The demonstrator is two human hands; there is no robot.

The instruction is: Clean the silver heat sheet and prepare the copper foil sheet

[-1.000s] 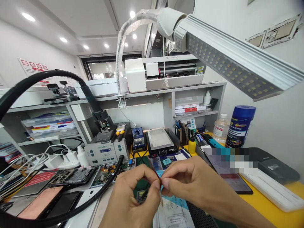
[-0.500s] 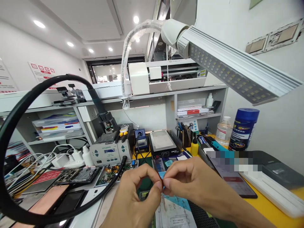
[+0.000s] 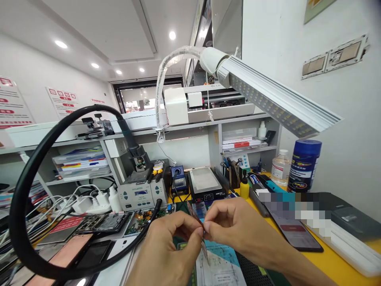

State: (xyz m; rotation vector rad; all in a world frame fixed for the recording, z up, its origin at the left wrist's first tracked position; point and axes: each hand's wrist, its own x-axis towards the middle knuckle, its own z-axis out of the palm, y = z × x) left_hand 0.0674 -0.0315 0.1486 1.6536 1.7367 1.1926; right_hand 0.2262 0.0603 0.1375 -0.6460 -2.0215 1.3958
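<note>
Lower centre of frame: left hand (image 3: 169, 242) and right hand (image 3: 235, 230) both in pinch grip on thin strip (image 3: 199, 226), fingertips meeting above blue sheet (image 3: 218, 262) on bench (image 3: 336, 266). Best keep pull slow, strip taut, pinch near edge. Farther back: hot plate (image 3: 205, 183), blue can (image 3: 303, 165), lamp (image 3: 276, 99).

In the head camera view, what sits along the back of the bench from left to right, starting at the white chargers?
White chargers → grey soldering station → small blue unit → black hot plate → yellow bottle → clear bottle → blue canister.
</note>
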